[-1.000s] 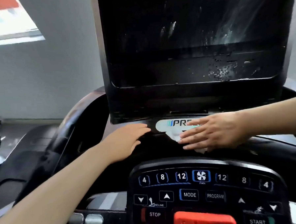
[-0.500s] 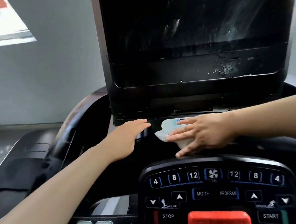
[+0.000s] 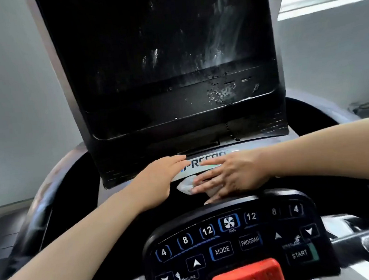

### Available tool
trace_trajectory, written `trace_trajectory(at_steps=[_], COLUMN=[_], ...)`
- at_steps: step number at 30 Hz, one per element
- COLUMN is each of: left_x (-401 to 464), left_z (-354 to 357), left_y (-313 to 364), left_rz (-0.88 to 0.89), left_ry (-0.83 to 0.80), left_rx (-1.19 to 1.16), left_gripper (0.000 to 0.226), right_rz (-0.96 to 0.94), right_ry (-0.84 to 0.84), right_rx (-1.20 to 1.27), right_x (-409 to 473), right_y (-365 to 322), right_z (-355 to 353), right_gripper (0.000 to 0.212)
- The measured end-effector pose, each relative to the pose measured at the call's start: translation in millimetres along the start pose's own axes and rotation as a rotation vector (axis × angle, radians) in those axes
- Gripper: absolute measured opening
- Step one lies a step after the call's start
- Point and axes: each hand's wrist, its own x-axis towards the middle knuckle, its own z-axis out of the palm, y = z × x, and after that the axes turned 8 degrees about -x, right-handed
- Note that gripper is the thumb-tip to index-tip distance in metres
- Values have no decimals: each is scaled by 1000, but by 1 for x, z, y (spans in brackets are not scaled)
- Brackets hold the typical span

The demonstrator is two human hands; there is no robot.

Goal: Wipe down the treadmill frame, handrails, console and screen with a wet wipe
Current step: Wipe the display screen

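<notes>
Right hand (image 3: 230, 176) fingers flat, pressing wet wipe (image 3: 187, 188) on console (image 3: 139, 198); left hand (image 3: 158, 182) flat beside, holding nothing.

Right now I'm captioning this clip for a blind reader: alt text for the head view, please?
The right hand presses a wet wipe flat on the treadmill console ledge, below the streaky dark screen. The left hand rests flat beside it, above the button panel.
</notes>
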Motion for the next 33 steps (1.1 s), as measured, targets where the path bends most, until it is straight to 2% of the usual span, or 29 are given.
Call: trace_trajectory(at_steps=[3,6,8,10,14,15,19,24,27,30,33], left_x=[16,31,39,49,69,73,90,103,114,127,139], left_z=[-2,2,7,13,18,18,20,28,32,33,28], left_y=[12,25,34,44,65,70,87,104,113,116,117], left_rz=[46,75,105,118,154,152,172,169,161,128,101], left_ry=[-9,-14,-9,-22,-51,-58,-58,-70,-109,-150,-183], left_rx=[15,9,-5,-14,-8,-5,11,8,64,173,244], left_gripper=[68,69,70,69,67,66,64,52,53,68,82], right_rz=[38,171,249,309,408,454,738,929,963,1016,1114], right_ry=[-93,-206,-228,-220,-96,-91,-181,-284,-222,-117,-115], right_rx=[6,27,35,25,-2,-2,136,206,215,271,346], right_x=[-60,-134,-153,-147,-102,-98,-141,-203,-177,-133,-126], right_y=[-16,-48,-62,-67,-59,-61,-95,-133,-121,-112,-118], right_z=[4,6,8,13,20,21,25,23,23,24,23], right_gripper=[50,36,34,39,72,74,49,52,51,56,57])
